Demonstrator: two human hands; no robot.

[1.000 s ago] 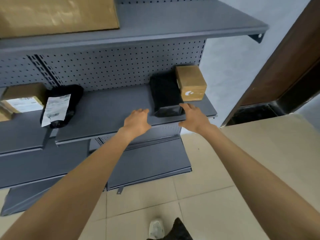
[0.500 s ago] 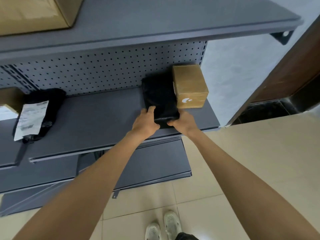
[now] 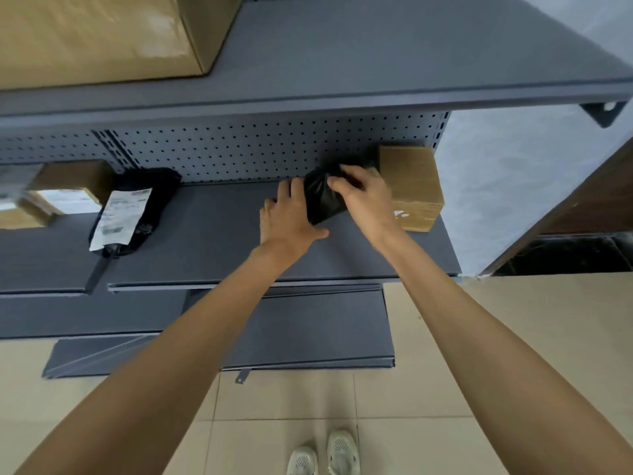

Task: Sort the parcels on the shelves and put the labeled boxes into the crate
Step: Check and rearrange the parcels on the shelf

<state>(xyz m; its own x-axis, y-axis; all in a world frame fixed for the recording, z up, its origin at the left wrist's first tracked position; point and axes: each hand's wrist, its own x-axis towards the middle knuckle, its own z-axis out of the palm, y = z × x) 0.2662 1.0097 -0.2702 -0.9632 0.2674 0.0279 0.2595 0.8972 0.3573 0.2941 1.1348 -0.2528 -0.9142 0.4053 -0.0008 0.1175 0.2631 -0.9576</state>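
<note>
A black plastic parcel (image 3: 320,197) sits on the grey middle shelf (image 3: 219,241), tipped up on its edge near the pegboard. My left hand (image 3: 289,217) holds its left side, fingers up against the bag and thumb on the shelf. My right hand (image 3: 363,197) grips its top from the right, fingers curled over the crumpled plastic. Right behind that hand stands a small brown cardboard box (image 3: 412,186) at the shelf's right end. No crate is in view.
Further left on the shelf lie a black bag with a white label (image 3: 132,210) and a labeled cardboard box (image 3: 58,193). A large cardboard box (image 3: 102,36) sits on the top shelf. Lower shelves and tiled floor are below; my shoes show at the bottom.
Both hands closed on the black parcel and tipped it up from lying flat. The view moved closer and looks more steeply down.
</note>
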